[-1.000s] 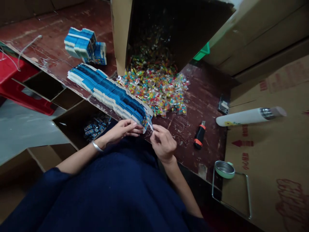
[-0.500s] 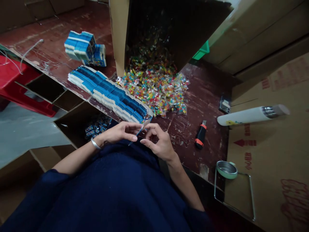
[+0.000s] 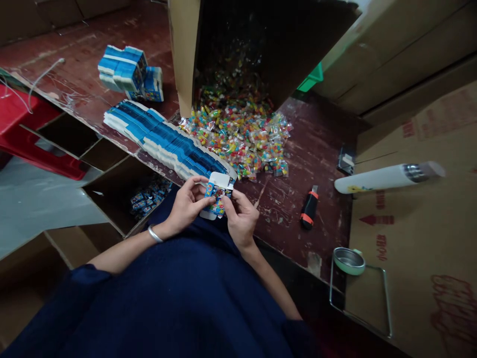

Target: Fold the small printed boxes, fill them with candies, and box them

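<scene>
Between both hands is a small blue printed candy box (image 3: 216, 196), its white end flaps sticking out at top and bottom. My left hand (image 3: 188, 204) grips its left side, thumb on the printed face. My right hand (image 3: 241, 216) holds the right side, with the thumb also on the front. Just beyond lies a long row of flat blue-and-white cartons (image 3: 167, 139), stacked on edge. Behind that row, clear packets of colourful candies (image 3: 242, 139) spill from a tipped cardboard box (image 3: 185, 54).
A black-and-orange box cutter (image 3: 309, 208) lies on the table (image 3: 276, 211) to the right. Farther right are a white bottle (image 3: 372, 180) and a metal cup in a wire holder (image 3: 350, 261). Bundled cartons (image 3: 122, 67) sit at back left. An open box below holds filled blue boxes (image 3: 149, 199).
The carton was thin and edge-on between my fingers; now it is opened into a box with its printed face toward me. My right hand has closed onto its right side.
</scene>
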`<state>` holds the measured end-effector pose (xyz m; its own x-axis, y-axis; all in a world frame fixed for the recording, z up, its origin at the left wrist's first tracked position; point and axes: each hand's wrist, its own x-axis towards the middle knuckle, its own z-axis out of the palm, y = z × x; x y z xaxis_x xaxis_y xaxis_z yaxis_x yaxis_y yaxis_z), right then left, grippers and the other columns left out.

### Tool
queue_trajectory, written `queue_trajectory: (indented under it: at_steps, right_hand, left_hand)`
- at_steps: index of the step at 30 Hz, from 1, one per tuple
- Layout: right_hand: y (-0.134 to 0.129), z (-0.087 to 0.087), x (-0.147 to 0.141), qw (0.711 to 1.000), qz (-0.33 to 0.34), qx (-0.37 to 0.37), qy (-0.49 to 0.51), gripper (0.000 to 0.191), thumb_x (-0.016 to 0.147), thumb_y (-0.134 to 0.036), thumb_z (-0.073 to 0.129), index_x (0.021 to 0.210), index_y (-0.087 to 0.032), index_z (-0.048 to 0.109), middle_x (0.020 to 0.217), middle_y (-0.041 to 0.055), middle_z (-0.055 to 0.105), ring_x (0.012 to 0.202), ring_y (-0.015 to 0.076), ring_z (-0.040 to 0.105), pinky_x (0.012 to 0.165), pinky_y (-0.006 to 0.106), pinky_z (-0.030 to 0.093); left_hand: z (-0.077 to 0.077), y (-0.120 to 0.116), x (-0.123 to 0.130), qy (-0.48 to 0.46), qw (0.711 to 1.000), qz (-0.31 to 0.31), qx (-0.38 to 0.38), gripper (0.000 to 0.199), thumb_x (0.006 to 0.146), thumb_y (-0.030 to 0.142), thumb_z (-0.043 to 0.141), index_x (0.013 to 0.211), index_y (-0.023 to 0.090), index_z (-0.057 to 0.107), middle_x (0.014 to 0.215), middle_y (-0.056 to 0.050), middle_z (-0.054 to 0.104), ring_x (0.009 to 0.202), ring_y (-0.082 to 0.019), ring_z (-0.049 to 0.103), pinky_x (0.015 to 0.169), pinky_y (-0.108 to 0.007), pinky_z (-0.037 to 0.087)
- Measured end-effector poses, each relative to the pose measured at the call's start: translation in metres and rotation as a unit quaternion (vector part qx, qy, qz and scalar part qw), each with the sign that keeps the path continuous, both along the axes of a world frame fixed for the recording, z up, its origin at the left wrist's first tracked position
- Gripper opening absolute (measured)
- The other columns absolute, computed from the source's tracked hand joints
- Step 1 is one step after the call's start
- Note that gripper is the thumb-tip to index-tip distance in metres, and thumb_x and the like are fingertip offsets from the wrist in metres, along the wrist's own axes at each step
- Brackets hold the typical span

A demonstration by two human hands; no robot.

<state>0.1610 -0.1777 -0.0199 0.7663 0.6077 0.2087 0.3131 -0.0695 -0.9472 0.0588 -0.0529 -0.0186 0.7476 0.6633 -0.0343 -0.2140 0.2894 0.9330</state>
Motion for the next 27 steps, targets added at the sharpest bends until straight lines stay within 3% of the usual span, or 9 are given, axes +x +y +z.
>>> queue_trajectory:
  at_steps: [2, 4, 7, 12, 16, 19, 22, 25, 27]
  right_hand:
    - [0.003, -0.005, 0.001, 1.0, -0.012, 0.014, -0.02, 0.037, 0.094, -0.036, 0.07, 0.13, -0.027, 0.068, 0.11, 0.0046, 0.077, 0.09, 0.0195, 0.075, 0.082, 0.033, 0.063]
    - [0.005, -0.009, 0.004, 0.998, -0.015, 0.031, -0.055, 0.043, 0.094, -0.034, 0.07, 0.137, -0.029, 0.065, 0.116, 0.0048, 0.076, 0.092, 0.0195, 0.074, 0.085, 0.035, 0.062]
    - [0.007, -0.014, 0.008, 0.991, -0.015, 0.047, -0.121, 0.042, 0.094, -0.032, 0.071, 0.135, -0.032, 0.067, 0.115, 0.004, 0.075, 0.092, 0.019, 0.071, 0.086, 0.035, 0.061]
    - [0.007, -0.015, 0.011, 0.988, -0.01, 0.025, -0.153, 0.034, 0.096, -0.034, 0.068, 0.13, -0.029, 0.07, 0.103, 0.004, 0.074, 0.083, 0.0184, 0.068, 0.08, 0.034, 0.059]
    - [0.007, -0.009, 0.012, 0.99, 0.007, 0.052, -0.134, 0.018, 0.095, -0.031, 0.068, 0.112, -0.028, 0.074, 0.096, 0.0024, 0.072, 0.084, 0.0185, 0.068, 0.08, 0.034, 0.057]
    - [0.009, -0.004, 0.013, 0.991, 0.023, 0.069, -0.116, 0.006, 0.095, -0.029, 0.068, 0.093, -0.025, 0.072, 0.099, 0.0036, 0.07, 0.094, 0.0196, 0.068, 0.085, 0.035, 0.056]
    - [0.013, 0.0, 0.014, 0.995, 0.028, 0.08, -0.043, 0.009, 0.094, -0.032, 0.069, 0.095, -0.024, 0.065, 0.11, 0.0061, 0.069, 0.101, 0.0201, 0.069, 0.087, 0.035, 0.057]
    - [0.017, 0.006, 0.015, 0.994, 0.033, 0.102, 0.029, 0.022, 0.09, -0.037, 0.075, 0.102, -0.026, 0.06, 0.098, 0.0031, 0.07, 0.093, 0.0191, 0.07, 0.086, 0.035, 0.058]
    - [0.018, 0.011, 0.018, 0.992, 0.064, 0.103, 0.042, 0.024, 0.088, -0.042, 0.077, 0.093, -0.025, 0.061, 0.088, 0.0013, 0.068, 0.09, 0.0194, 0.069, 0.088, 0.036, 0.057]
  left_hand:
    - [-0.001, -0.001, -0.002, -0.007, 0.998, 0.016, 0.063, 0.065, 0.078, 0.028, 0.086, 0.137, 0.024, 0.058, 0.097, 0.0, 0.069, 0.076, -0.01, 0.069, 0.073, -0.021, 0.061]
    - [-0.002, 0.001, -0.006, -0.006, 0.992, -0.008, 0.124, 0.067, 0.085, 0.028, 0.08, 0.146, 0.026, 0.053, 0.109, -0.004, 0.069, 0.078, -0.01, 0.07, 0.076, -0.022, 0.062]
    - [-0.005, 0.007, -0.01, 0.004, 0.977, -0.055, 0.205, 0.063, 0.092, 0.028, 0.072, 0.151, 0.024, 0.051, 0.12, -0.009, 0.069, 0.083, -0.012, 0.073, 0.078, -0.024, 0.063]
    - [-0.007, 0.013, -0.013, 0.011, 0.947, -0.048, 0.318, 0.055, 0.092, 0.026, 0.071, 0.146, 0.021, 0.057, 0.131, -0.013, 0.07, 0.103, -0.021, 0.072, 0.091, -0.032, 0.062]
    - [-0.002, 0.011, -0.013, 0.024, 0.971, -0.109, 0.21, 0.043, 0.093, 0.026, 0.07, 0.134, 0.019, 0.061, 0.113, -0.01, 0.073, 0.091, -0.018, 0.072, 0.082, -0.03, 0.063]
    - [0.002, 0.011, -0.01, 0.022, 0.98, -0.155, 0.12, 0.035, 0.09, 0.026, 0.073, 0.122, 0.018, 0.061, 0.111, -0.007, 0.069, 0.085, -0.015, 0.07, 0.077, -0.026, 0.061]
    - [0.005, 0.011, -0.006, 0.014, 0.988, -0.136, 0.072, 0.037, 0.085, 0.025, 0.078, 0.114, 0.02, 0.057, 0.108, -0.003, 0.066, 0.075, -0.01, 0.066, 0.069, -0.021, 0.058]
    - [0.008, 0.012, -0.005, 0.007, 0.991, -0.127, 0.036, 0.043, 0.082, 0.024, 0.081, 0.112, 0.022, 0.05, 0.101, -0.001, 0.064, 0.073, -0.009, 0.065, 0.066, -0.019, 0.056]
    - [0.01, 0.012, -0.005, 0.014, 0.989, -0.143, 0.034, 0.043, 0.084, 0.023, 0.079, 0.115, 0.022, 0.048, 0.101, -0.002, 0.065, 0.075, -0.01, 0.066, 0.067, -0.02, 0.057]
